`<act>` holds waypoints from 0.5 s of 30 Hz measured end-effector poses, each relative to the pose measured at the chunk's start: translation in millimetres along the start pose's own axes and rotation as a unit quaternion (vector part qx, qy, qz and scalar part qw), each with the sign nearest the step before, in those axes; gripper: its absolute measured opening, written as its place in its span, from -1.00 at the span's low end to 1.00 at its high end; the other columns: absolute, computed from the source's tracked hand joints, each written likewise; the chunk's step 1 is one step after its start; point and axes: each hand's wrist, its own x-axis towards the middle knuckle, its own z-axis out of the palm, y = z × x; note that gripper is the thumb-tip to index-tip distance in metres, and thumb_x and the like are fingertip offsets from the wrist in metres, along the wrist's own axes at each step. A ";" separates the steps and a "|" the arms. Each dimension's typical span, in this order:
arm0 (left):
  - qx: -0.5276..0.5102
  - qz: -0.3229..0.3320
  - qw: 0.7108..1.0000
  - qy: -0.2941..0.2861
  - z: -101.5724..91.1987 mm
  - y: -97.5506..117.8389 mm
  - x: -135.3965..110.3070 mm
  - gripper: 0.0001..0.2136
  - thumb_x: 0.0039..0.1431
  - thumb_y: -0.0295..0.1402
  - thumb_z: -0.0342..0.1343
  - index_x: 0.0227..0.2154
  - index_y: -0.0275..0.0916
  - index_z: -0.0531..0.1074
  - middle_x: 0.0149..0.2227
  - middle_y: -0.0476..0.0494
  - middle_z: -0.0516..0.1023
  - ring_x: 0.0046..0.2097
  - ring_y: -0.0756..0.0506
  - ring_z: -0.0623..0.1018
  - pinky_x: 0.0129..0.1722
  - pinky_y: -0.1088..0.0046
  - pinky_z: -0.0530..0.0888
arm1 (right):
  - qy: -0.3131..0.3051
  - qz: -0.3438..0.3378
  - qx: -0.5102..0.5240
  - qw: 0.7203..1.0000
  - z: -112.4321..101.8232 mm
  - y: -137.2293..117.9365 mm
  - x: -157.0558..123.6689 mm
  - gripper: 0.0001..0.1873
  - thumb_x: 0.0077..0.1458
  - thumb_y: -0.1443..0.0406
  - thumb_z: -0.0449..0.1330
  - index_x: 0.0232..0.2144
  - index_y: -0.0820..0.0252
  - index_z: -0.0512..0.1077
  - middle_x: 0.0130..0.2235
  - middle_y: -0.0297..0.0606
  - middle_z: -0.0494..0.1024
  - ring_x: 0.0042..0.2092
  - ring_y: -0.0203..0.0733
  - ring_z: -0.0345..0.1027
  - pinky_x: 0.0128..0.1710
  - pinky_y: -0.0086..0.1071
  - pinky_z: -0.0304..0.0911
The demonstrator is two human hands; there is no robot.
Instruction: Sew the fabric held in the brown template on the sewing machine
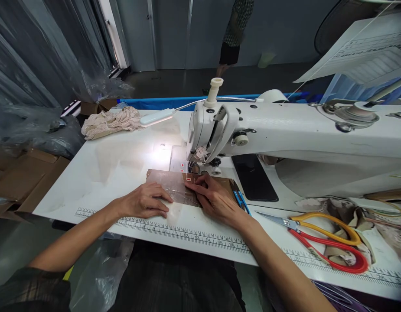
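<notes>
A translucent, pinkish sheet (166,180) overlaps a brown strip (224,184) in front of the white sewing machine's (200,130) presser foot. Little white labels with red marks (188,179) lie near the needle. My left hand (146,200) rests palm down at the sheet's near left edge, fingers stretched and slightly bent. On the brown strip lies my right hand (216,198), its index finger pointing left beside a label and its thumb apart and nearer me. Both hands touch the work without a visible grip. Blue-handled thread snips (241,197) lie just right of my right hand.
Scissors with yellow and red handles (324,238) lie at the right, beside lace scraps (346,216). A black phone (255,177) is under the machine arm. A lace bundle (112,121) sits back left. A ruler strip (174,232) follows the front edge. A person (234,34) stands beyond.
</notes>
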 end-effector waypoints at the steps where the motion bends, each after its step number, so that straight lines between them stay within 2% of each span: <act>1: 0.000 -0.002 1.000 -0.001 0.5 -0.2 -0.6 -0.89 0.19 -0.35 0.19 -0.38 -0.27 0.54 -0.26 -0.26 0.60 -0.32 -0.06 0.53 -0.31 0.36 0.47 | -0.007 -0.006 0.009 1.000 -1.4 -1.0 -0.9 -0.55 0.20 0.38 -0.03 0.06 -0.02 0.43 -0.12 -0.12 0.38 -0.08 -0.11 0.35 -0.10 -0.15 0.41; 5: -0.005 0.001 1.000 0.003 -0.3 1.3 -0.5 -0.89 0.19 -0.34 0.19 -0.35 -0.28 0.53 -0.25 -0.26 0.61 -0.33 -0.07 0.54 -0.32 0.35 0.47 | -0.044 -0.027 0.011 0.999 -5.5 -5.0 -2.2 -0.58 0.18 0.37 0.00 0.00 -0.05 0.48 -0.08 -0.12 0.39 0.00 -0.07 0.30 -0.02 -0.06 0.34; 9: -0.002 0.002 1.000 0.029 -7.1 -1.1 9.7 -0.78 0.18 -0.24 0.20 -0.25 -0.32 0.50 -0.22 -0.29 0.60 -0.27 -0.09 0.56 -0.31 0.33 0.48 | -0.052 -0.025 0.007 0.998 -4.6 -5.6 -1.0 -0.57 0.15 0.40 0.02 -0.01 -0.05 0.49 -0.08 -0.13 0.39 -0.01 -0.07 0.28 0.00 -0.04 0.31; 12: 0.082 -0.019 0.996 0.026 -9.3 -12.4 23.5 -0.80 0.22 -0.27 0.14 -0.24 -0.32 0.48 -0.20 -0.27 0.58 -0.24 -0.10 0.56 -0.29 0.32 0.50 | -0.042 -0.033 0.005 0.999 -2.3 -4.6 -1.1 -0.57 0.14 0.41 0.02 -0.02 -0.01 0.50 -0.08 -0.10 0.38 -0.01 -0.05 0.28 -0.02 -0.02 0.31; 15: 0.184 -0.007 0.983 -0.014 -4.6 -27.2 35.0 -0.82 0.28 -0.35 0.03 -0.24 -0.36 0.48 -0.18 -0.29 0.56 -0.25 -0.10 0.53 -0.29 0.32 0.50 | -0.029 -0.042 -0.001 0.999 -0.8 -4.1 -2.0 -0.57 0.13 0.43 0.02 -0.03 0.01 0.50 -0.09 -0.08 0.37 -0.03 -0.02 0.27 -0.06 -0.01 0.32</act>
